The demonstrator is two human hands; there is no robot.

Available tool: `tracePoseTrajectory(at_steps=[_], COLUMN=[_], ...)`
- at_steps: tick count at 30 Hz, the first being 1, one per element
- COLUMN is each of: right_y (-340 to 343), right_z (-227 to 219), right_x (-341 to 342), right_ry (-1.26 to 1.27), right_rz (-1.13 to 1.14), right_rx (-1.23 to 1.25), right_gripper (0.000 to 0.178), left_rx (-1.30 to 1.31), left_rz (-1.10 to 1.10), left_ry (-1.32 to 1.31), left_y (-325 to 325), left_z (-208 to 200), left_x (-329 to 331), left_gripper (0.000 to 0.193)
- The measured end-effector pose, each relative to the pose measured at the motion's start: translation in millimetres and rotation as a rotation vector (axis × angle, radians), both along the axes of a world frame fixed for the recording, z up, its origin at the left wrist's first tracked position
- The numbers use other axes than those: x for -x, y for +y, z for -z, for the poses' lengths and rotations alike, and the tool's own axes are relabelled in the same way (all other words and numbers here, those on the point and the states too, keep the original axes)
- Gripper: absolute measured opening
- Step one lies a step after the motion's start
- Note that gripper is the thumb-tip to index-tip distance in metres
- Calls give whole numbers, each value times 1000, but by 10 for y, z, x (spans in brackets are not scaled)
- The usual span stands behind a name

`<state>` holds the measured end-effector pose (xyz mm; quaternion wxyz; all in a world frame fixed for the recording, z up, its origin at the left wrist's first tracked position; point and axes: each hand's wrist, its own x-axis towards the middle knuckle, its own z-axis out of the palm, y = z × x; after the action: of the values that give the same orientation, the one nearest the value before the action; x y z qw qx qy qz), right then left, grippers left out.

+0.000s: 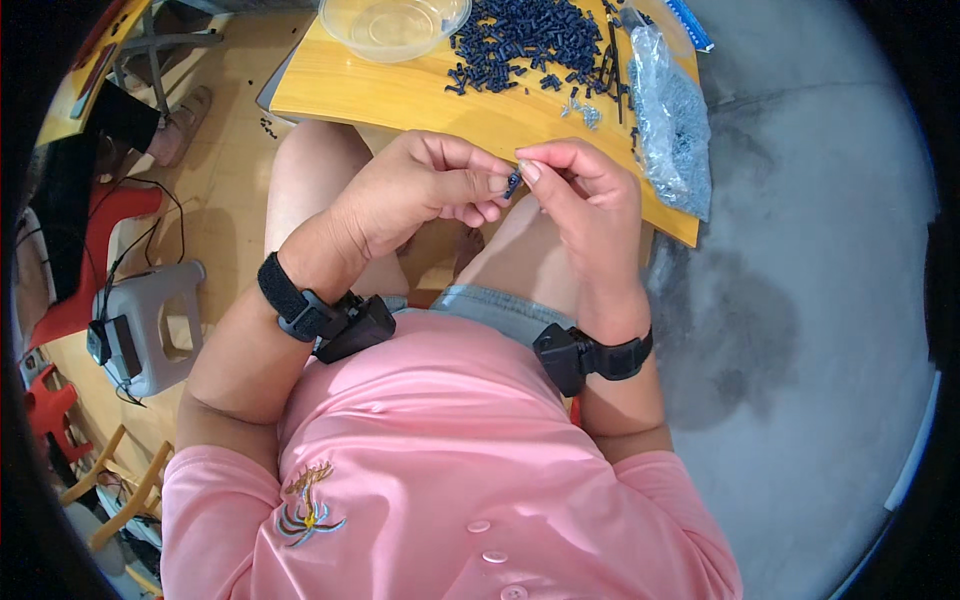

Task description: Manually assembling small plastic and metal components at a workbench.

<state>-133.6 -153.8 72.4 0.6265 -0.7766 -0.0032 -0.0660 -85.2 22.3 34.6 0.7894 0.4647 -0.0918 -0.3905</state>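
Note:
In front of my lap, my left hand (425,190) pinches a small dark-blue plastic piece (513,184) between thumb and fingertips. My right hand (590,205) meets it from the other side, thumb and forefinger closed at the upper end of the piece. Whatever those right fingertips grip is too small to make out. Beyond the hands, a pile of similar dark-blue pieces (530,38) covers part of the yellow table (370,95). A few small silvery parts (583,113) lie at the pile's near edge.
A clear plastic bowl (395,25) stands left of the pile. A clear bag of small greyish parts (668,120) lies along the table's right edge, with thin dark rods (612,60) beside it. On the left are a grey stool (155,320) with cables and another person's foot (183,125).

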Motion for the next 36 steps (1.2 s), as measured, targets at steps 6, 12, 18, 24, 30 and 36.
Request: tracePoseTrajectory(at_steps=[6,12,18,24,30,36], right_y=[-24,26,71,98,135,78], right_z=[2,0,14,20,37,60], right_x=[-91,-110,-127,-133,-125,-126], right_ry=[67,85,73,22,-23,-80], right_rz=[-52,-25,-37,-24,-10,-104], right_rx=[39,59,77,161,194,192], right_gripper=[8,7,7,5,6,12], left_rx=[-12,-26,-110,-178,-288,-191], left_rz=[-17,-28,-110,-170,-145,-152], left_ry=[28,34,-113,-283,-230,-176], left_y=[-11,-10,-25,-25,8,5], left_z=[22,53,30,31,-41,42], left_x=[-22,-19,10,21,-2,-8], left_gripper=[21,21,16,16,14,13])
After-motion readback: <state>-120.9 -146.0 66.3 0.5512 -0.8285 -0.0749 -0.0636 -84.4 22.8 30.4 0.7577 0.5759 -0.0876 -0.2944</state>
